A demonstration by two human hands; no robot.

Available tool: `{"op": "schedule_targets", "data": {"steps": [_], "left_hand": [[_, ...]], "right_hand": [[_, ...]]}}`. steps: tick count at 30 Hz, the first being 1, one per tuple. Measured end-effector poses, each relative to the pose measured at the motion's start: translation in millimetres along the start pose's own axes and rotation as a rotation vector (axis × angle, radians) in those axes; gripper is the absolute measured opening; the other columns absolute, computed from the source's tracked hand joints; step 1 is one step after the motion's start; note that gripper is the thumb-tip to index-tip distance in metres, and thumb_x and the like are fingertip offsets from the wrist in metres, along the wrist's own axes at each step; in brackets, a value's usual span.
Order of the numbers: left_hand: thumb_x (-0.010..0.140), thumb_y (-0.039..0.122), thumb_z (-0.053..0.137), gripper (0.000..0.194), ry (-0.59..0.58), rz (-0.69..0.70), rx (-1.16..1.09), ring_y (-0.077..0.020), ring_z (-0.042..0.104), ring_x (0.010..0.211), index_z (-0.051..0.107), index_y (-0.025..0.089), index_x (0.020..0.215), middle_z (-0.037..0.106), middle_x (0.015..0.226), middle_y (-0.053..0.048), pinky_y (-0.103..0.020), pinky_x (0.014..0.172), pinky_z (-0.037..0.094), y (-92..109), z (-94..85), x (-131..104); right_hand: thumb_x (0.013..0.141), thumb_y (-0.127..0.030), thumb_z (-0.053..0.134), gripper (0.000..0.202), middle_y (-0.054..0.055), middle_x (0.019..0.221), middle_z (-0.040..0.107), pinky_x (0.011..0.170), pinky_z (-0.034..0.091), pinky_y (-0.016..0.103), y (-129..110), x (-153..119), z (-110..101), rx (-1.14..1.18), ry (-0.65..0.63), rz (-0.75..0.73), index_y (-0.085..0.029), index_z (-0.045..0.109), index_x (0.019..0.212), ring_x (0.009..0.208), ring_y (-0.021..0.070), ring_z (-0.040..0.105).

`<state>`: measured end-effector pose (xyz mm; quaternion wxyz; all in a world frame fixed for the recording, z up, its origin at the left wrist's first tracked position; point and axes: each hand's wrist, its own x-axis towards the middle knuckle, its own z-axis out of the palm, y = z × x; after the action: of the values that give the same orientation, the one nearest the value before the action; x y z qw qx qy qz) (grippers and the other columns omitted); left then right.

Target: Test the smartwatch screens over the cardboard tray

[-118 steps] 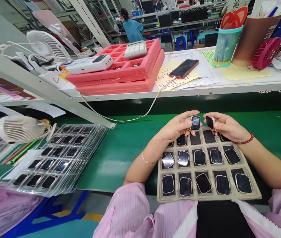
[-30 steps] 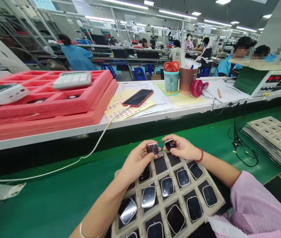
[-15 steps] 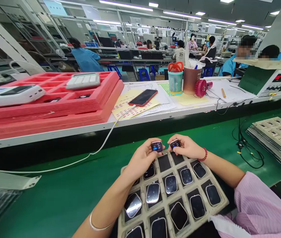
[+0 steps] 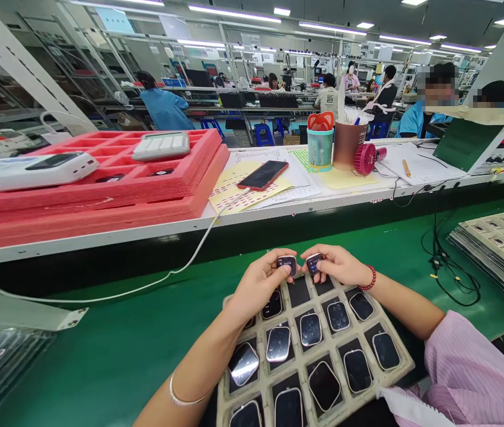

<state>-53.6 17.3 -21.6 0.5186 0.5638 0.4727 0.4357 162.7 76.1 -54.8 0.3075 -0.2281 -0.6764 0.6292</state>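
Above the far edge of a beige compartment tray (image 4: 294, 370), each of my hands holds a smartwatch body without a strap. My left hand (image 4: 258, 284) is closed on one lit smartwatch (image 4: 284, 261), its thumb resting on the screen. Close beside it, my right hand (image 4: 343, 265) grips a second lit smartwatch (image 4: 312, 261), thumb at its lower edge. Two dark slots lie bare just under my hands. Other slots hold several watch bodies, mostly with dark screens, such as the watch (image 4: 310, 330) in the middle. My left forearm and hand partly cover the tray's left side.
A red foam tray (image 4: 181, 196) and a phone (image 4: 263, 175) with a white cable sit on the shelf ahead. Farther right are a teal cup (image 4: 321, 151), pink fan (image 4: 365, 159) and green power supply (image 4: 465, 142). Black cables (image 4: 439, 261) and stacked trays (image 4: 496, 237) lie right.
My left thumb has moved up onto the left watch's screen, and that screen's display has changed. The right thumb has shifted lower on its watch. The whole view has swung slightly.
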Motion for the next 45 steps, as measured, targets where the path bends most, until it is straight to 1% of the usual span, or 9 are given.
{"op": "schedule_targets", "data": {"steps": [3, 7, 9, 14, 19, 23, 26, 35, 45], "left_hand": [[0.087, 0.059, 0.058, 0.051, 0.033, -0.015, 0.01, -0.0155, 0.064, 0.067, 0.063, 0.014, 0.11, 0.071, 0.09, -0.008, -0.025, 0.056, 0.042, 0.9, 0.2, -0.8], [0.077, 0.044, 0.075, 0.066, 0.033, 0.018, -0.029, -0.0183, 0.067, 0.084, 0.051, 0.017, 0.132, 0.072, 0.098, -0.007, -0.026, 0.07, 0.049, 1.8, -0.1, -0.8], [0.075, 0.041, 0.077, 0.063, 0.018, 0.023, -0.016, -0.0183, 0.066, 0.085, 0.054, 0.017, 0.128, 0.072, 0.098, -0.007, -0.027, 0.071, 0.05, 1.9, -0.3, -0.7], [0.087, 0.055, 0.06, 0.048, 0.033, 0.01, 0.012, -0.0163, 0.063, 0.071, 0.063, 0.014, 0.111, 0.072, 0.094, -0.01, -0.026, 0.058, 0.043, 2.3, 0.1, -1.1], [0.076, 0.046, 0.075, 0.053, 0.001, 0.019, -0.004, -0.0188, 0.066, 0.08, 0.061, 0.016, 0.117, 0.072, 0.095, -0.008, -0.027, 0.065, 0.048, 1.7, 0.7, -0.6], [0.088, 0.058, 0.057, 0.048, 0.016, 0.003, 0.023, -0.017, 0.064, 0.069, 0.065, 0.014, 0.108, 0.072, 0.091, -0.009, -0.026, 0.057, 0.042, 0.9, 0.0, -1.4], [0.085, 0.054, 0.065, 0.049, 0.012, 0.007, 0.019, -0.0184, 0.066, 0.075, 0.062, 0.016, 0.116, 0.072, 0.097, -0.009, -0.027, 0.061, 0.046, 2.1, 0.1, -1.9], [0.077, 0.035, 0.072, 0.05, -0.018, -0.015, -0.005, -0.0249, 0.066, 0.105, 0.055, 0.016, 0.12, 0.069, 0.105, -0.009, -0.038, 0.09, 0.053, 1.5, 2.1, 0.1], [0.073, 0.025, 0.07, 0.047, -0.008, -0.016, -0.062, -0.021, 0.067, 0.1, 0.055, 0.017, 0.117, 0.07, 0.106, -0.008, -0.032, 0.084, 0.054, 4.5, 0.4, 0.5]], "right_hand": [[0.097, -0.038, 0.052, 0.032, 0.008, 0.095, 0.071, 0.057, 0.055, 0.022, -1.3, 0.3, -1.0, 0.025, 0.031, 0.007, -0.014, 0.061, 0.116, 0.063, 0.0095, 0.065], [0.082, -0.018, 0.067, 0.047, 0.006, 0.105, 0.07, 0.064, 0.057, 0.022, -3.4, 0.7, -1.1, -0.022, 0.068, -0.026, -0.019, 0.055, 0.127, 0.073, 0.0105, 0.067], [0.08, -0.016, 0.067, 0.047, 0.005, 0.103, 0.071, 0.06, 0.056, 0.021, -3.8, 0.9, -1.1, -0.031, 0.066, -0.028, -0.02, 0.055, 0.125, 0.07, 0.01, 0.066], [0.097, -0.037, 0.052, 0.028, 0.008, 0.093, 0.072, 0.049, 0.05, 0.02, -4.0, 1.5, -1.5, 0.006, 0.049, -0.013, -0.015, 0.06, 0.112, 0.056, 0.0087, 0.061], [0.082, -0.023, 0.07, 0.042, 0.004, 0.098, 0.071, 0.054, 0.051, 0.018, -5.0, 1.3, -0.4, -0.045, 0.075, -0.029, -0.018, 0.056, 0.122, 0.063, 0.0079, 0.062], [0.095, -0.044, 0.056, 0.033, 0.006, 0.09, 0.072, 0.049, 0.049, 0.019, -5.3, 0.8, -1.3, -0.033, 0.058, -0.012, -0.015, 0.062, 0.11, 0.053, 0.0073, 0.058], [0.095, -0.05, 0.056, 0.039, 0.006, 0.09, 0.072, 0.05, 0.049, 0.02, -4.7, 1.4, -2.2, -0.038, 0.072, -0.005, -0.015, 0.062, 0.111, 0.056, 0.0082, 0.06], [0.088, -0.026, 0.063, 0.033, 0.005, 0.097, 0.069, 0.054, 0.05, 0.02, -5.0, 2.5, -0.9, -0.101, 0.053, 0.034, -0.017, 0.057, 0.119, 0.063, 0.0083, 0.06], [0.081, -0.014, 0.06, 0.044, 0.005, 0.106, 0.066, 0.062, 0.056, 0.023, 1.2, 4.5, -0.6, -0.077, 0.085, 0.007, -0.02, 0.055, 0.124, 0.075, 0.0111, 0.066]]}}
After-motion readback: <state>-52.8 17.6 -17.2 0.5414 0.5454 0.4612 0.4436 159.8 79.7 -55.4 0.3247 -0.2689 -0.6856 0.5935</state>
